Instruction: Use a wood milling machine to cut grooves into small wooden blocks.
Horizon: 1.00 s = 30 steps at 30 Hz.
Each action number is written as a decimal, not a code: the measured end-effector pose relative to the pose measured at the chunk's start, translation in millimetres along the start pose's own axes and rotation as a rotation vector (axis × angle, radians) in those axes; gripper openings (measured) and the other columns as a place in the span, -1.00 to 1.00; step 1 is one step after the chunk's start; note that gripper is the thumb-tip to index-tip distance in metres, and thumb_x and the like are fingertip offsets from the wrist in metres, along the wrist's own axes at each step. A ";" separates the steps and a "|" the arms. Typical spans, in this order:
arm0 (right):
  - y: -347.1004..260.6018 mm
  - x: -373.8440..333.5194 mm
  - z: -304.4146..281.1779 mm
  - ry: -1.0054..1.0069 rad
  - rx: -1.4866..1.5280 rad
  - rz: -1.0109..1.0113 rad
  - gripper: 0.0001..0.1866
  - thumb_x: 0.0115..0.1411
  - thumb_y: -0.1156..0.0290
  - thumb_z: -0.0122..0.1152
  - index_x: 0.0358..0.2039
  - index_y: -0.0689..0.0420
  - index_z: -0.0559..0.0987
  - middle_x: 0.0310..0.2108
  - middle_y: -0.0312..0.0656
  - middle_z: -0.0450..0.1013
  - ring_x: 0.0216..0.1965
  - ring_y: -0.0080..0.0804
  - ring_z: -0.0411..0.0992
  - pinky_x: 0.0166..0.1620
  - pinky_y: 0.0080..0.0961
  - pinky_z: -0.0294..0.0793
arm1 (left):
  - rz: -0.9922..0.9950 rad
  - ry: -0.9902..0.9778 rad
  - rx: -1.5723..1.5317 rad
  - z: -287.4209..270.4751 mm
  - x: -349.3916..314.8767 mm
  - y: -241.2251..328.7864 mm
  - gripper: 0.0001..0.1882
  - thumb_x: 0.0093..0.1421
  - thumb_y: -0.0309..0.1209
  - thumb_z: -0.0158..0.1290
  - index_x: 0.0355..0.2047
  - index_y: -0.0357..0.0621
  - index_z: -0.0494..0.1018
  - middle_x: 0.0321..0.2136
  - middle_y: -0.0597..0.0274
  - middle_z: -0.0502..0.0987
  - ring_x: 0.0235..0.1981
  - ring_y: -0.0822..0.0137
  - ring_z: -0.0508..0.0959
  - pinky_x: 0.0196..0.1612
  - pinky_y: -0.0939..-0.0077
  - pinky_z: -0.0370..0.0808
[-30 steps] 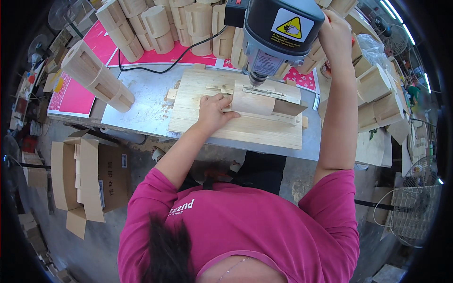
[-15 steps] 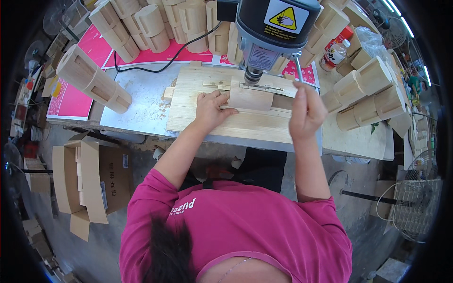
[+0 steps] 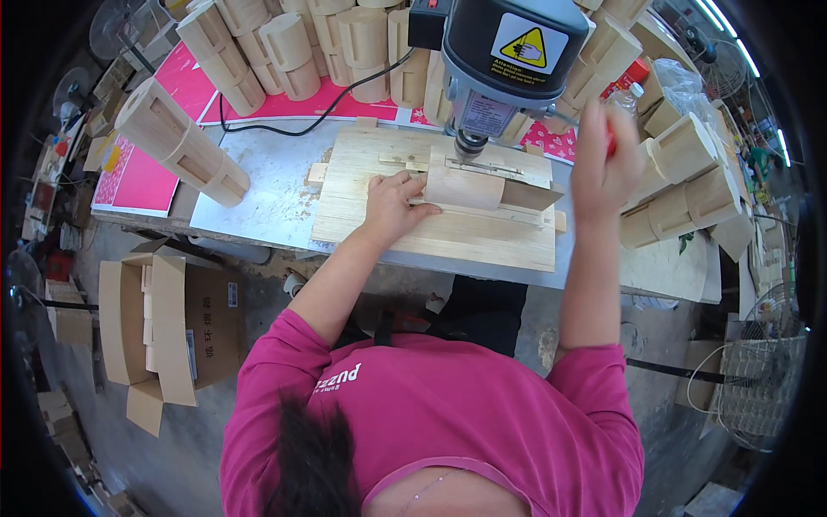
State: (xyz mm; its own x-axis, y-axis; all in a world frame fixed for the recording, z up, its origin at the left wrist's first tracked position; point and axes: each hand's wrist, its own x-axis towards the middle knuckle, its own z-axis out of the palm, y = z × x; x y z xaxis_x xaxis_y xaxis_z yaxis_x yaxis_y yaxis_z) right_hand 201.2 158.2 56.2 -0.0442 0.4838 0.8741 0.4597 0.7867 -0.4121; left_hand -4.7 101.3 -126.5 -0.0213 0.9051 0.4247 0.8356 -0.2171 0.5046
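Note:
My left hand [image 3: 396, 205] grips the left end of a pale wooden cylinder [image 3: 465, 185], its thumb along the near side. The cylinder lies on its side in a wooden jig on a flat board [image 3: 413, 241]. Its slotted upper face sits below the chuck [image 3: 470, 146] of a dark drill press [image 3: 508, 56]. The bit is too small to make out. My right hand [image 3: 607, 164], smeared by motion, is raised to the right of the machine. It closes around the drill press lever [image 3: 564, 117], whose rod runs into the fingers.
Slotted wooden cylinders [image 3: 362, 52] stand stacked at the back, with one stack [image 3: 185, 142] at the left and others [image 3: 680, 185] at the right. A black cable [image 3: 301, 129] crosses the table. On the floor at left is an open cardboard box [image 3: 215, 327]. A bottle [image 3: 627, 96] stands behind my right hand.
My right hand has moved up and to the right with the lever, which slanted down before. My left hand keeps its place on the cylinder. The whole view has shifted slightly.

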 end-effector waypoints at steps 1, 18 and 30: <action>1.3 22.9 5.1 0.005 -0.064 0.036 -0.82 0.10 0.33 0.11 -0.45 0.20 0.50 -0.62 -0.03 0.40 -0.53 -0.19 0.42 -0.46 -0.43 0.36 | -0.011 0.002 0.010 -1.3 -0.1 -0.2 -0.51 -0.28 -0.11 0.28 -0.28 0.05 0.52 -0.54 0.39 0.44 -0.43 0.37 0.43 -0.28 0.39 0.17; 95.7 -79.5 -32.3 -0.977 -0.085 0.151 -0.63 0.00 0.40 0.25 -0.17 0.25 0.46 -0.42 -0.19 0.45 -0.38 -0.34 0.38 -0.25 -0.48 0.35 | -0.013 0.057 -0.269 4.4 -0.7 9.4 -0.54 -0.27 -0.27 0.31 -0.26 0.07 0.53 -0.50 0.33 0.44 -0.41 0.37 0.45 -0.20 0.42 0.20; 61.5 -143.6 -50.1 -0.851 0.663 1.102 -0.74 -0.01 0.40 0.29 -0.30 0.24 0.54 -0.45 -0.37 0.45 -0.42 -0.69 0.32 -0.35 -0.69 0.30 | -0.447 0.122 -0.844 -153.4 -75.4 4.5 -0.76 -0.17 -0.37 0.27 -0.68 -0.17 0.42 -0.66 0.43 0.41 -0.64 0.60 0.31 -0.58 0.66 0.21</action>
State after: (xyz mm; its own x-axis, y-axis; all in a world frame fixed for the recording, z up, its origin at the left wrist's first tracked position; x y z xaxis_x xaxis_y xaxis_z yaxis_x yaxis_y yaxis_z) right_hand 280.2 117.8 -81.8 -0.5411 0.8072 -0.2359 0.1493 -0.1838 -0.9715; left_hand -83.5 -24.0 -41.0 -0.3387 0.9341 0.1131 0.0670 -0.0959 0.9931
